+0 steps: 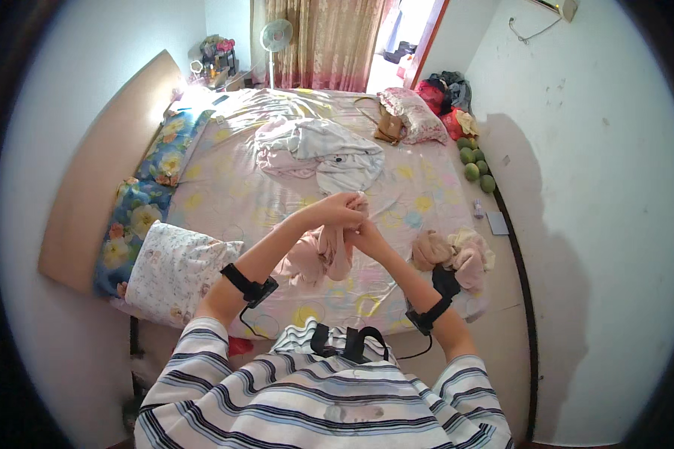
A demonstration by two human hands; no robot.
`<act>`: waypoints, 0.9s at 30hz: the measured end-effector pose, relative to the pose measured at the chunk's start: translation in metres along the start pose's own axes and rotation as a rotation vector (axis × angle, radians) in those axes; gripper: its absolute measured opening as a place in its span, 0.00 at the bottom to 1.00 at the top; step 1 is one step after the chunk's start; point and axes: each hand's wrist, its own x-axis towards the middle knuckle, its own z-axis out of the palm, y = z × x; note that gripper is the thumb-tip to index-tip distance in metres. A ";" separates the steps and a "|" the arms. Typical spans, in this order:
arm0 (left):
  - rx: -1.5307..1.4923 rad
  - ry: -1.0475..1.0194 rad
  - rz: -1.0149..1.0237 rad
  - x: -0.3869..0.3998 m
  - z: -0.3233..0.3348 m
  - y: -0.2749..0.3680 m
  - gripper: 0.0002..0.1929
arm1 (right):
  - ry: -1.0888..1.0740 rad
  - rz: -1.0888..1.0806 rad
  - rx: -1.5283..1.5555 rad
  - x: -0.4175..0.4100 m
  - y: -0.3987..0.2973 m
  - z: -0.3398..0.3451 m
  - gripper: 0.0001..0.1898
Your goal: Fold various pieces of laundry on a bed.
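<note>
Both my hands meet above the near half of a bed. My left hand is closed on the gathered top of a pink cloth garment, with a pale bit of cloth showing at the fingertips. My right hand pinches the same garment just below and to the right. Its lower folds hang down towards the patterned bedsheet; whether they rest on it I cannot tell. Beyond my hands lies a crumpled heap of white and pink clothing.
A floral white pillow lies at the left, by blue floral pillows. Bunched clothes lie at the right edge. Farther back are a brown bag, a pink pillow, several green round fruits and a standing fan.
</note>
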 end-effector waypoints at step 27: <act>0.035 0.407 0.021 0.016 0.099 -0.229 0.26 | 0.260 -0.098 0.160 -0.005 -0.048 -0.051 0.21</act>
